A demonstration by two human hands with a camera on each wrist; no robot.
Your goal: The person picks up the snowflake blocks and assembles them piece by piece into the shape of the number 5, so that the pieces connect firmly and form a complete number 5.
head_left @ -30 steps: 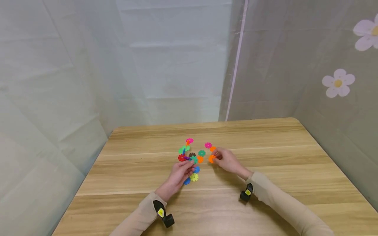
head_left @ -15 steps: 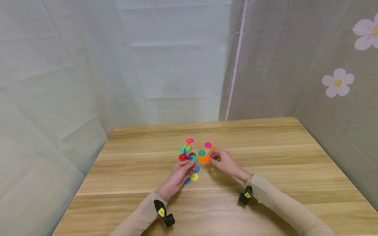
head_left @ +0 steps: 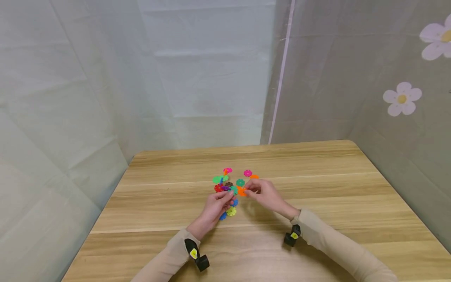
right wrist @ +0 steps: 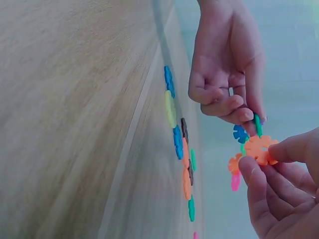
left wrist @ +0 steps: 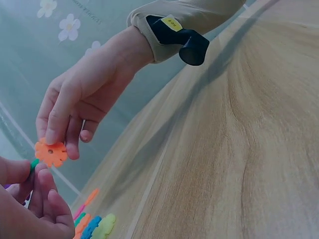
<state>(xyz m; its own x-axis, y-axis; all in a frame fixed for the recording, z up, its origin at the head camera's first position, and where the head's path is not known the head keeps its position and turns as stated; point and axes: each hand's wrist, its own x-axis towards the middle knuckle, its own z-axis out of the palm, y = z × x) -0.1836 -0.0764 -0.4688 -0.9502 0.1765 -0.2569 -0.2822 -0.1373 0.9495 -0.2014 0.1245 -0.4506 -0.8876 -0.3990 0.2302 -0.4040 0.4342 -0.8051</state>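
My left hand [head_left: 213, 211] pinches a teal-green notched plastic disc [head_left: 234, 190] between thumb and fingers. That disc ends a raised chain of linked discs, with purple, red [head_left: 219, 188], blue, light green [head_left: 217, 179], orange and pink [head_left: 228, 170] pieces. An orange notched disc [right wrist: 261, 149] is pinched by thumb and fingertips of my right hand [head_left: 269, 196]. In the right wrist view the orange disc meets the green disc [right wrist: 257, 124] edge to edge; whether their slots are engaged I cannot tell. Both hands are held above the table.
Loose discs lie flat on the wooden table [head_left: 317, 176]: pink [head_left: 248, 173], orange [head_left: 254, 177], green [head_left: 240, 183], dark brown [head_left: 229, 184], yellow [head_left: 231, 211] and blue [head_left: 223, 216]. Pale curtains [head_left: 211, 78] stand behind and beside the table.
My right hand has moved left, bringing the orange disc from apart up to the green one. The left hand stays nearly still; the chain has shifted slightly right.
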